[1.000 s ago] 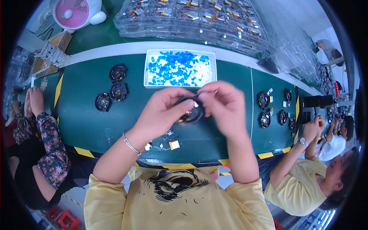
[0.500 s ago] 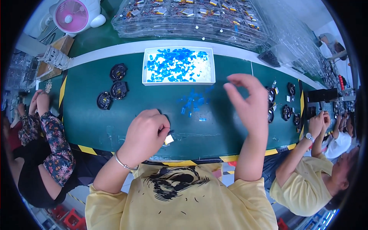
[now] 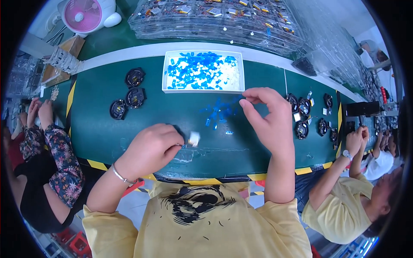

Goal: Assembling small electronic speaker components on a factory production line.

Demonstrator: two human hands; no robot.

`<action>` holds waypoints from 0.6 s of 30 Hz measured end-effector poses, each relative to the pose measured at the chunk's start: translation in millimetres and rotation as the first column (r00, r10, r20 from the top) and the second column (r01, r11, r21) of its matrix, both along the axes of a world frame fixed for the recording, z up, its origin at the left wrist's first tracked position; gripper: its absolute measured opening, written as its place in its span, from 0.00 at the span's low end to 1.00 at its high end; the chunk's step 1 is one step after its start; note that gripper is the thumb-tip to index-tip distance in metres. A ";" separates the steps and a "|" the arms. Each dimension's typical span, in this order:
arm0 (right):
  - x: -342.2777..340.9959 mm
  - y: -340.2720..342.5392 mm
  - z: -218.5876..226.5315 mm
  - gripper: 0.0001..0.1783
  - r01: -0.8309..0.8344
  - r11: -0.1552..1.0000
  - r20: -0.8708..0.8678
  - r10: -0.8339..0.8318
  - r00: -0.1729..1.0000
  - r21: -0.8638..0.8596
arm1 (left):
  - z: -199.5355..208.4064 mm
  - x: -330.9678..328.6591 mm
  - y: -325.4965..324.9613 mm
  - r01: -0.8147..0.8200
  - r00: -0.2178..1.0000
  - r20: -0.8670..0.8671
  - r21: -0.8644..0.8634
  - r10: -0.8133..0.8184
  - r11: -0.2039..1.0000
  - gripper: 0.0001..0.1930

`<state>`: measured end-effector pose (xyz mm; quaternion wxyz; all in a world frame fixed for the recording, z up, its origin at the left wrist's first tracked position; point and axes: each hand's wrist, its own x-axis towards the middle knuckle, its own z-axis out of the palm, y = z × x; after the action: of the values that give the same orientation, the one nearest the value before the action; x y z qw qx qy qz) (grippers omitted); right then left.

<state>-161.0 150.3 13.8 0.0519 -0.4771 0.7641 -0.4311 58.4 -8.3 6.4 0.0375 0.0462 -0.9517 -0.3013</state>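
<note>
My left hand [image 3: 152, 144] is closed around a mostly hidden black part, which looks like one of the round black watch cases [image 3: 136, 98] on the table. From its right side sticks out a small whitish square piece [image 3: 194, 139], blurred. My right hand [image 3: 271, 122] hovers right of the loose blue film pieces [image 3: 219, 112], thumb and forefinger curved towards each other with a small gap; I see nothing between them. One blue piece [image 3: 229, 133] lies apart, nearer me. Behind the pile stands a white box [image 3: 204, 91] holding many blue pieces.
More black cases [image 3: 302, 129] with small parts lie at the right. Clear stacked trays [image 3: 215, 32] of electronic parts stand at the back, and a pink-and-white fan [image 3: 82, 16] at the far left. Co-workers sit on both sides beyond striped tape [image 3: 338, 116].
My right hand has moved left, towards the blue pieces. My left hand has shifted slightly left, and the whitish square piece has swung up and right. The view has shifted a little.
</note>
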 end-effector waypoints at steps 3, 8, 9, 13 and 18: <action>10.1 -4.8 -1.8 0.09 -0.079 0.997 0.043 0.079 0.996 0.008 | 2.0 -7.6 4.4 -0.244 0.968 0.154 0.399 0.198 0.884 0.06; 39.0 -7.5 -3.3 0.07 -0.305 0.952 0.754 0.225 0.617 -0.034 | 4.0 -25.6 5.6 -0.280 0.927 0.167 0.904 0.336 0.324 0.07; 41.0 -8.2 -5.2 0.07 -0.305 0.951 0.747 0.231 0.624 -0.039 | 5.8 -30.0 7.2 -0.263 0.921 0.144 0.915 0.362 0.305 0.07; 41.6 -9.9 -10.4 0.04 -0.109 0.951 0.816 0.303 0.492 -0.288 | 7.7 -39.5 15.8 -0.212 0.924 0.059 0.901 0.377 0.378 0.07; 42.6 -11.8 -12.0 0.04 -0.023 0.925 0.707 0.305 0.638 -0.378 | 17.2 -56.5 28.3 -0.189 0.932 -0.242 0.311 0.269 0.932 0.09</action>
<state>-118.4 138.5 1.8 0.3222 -0.3241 0.5404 -0.7064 1.9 20.0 23.6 0.2002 0.1196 -0.8718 -0.4309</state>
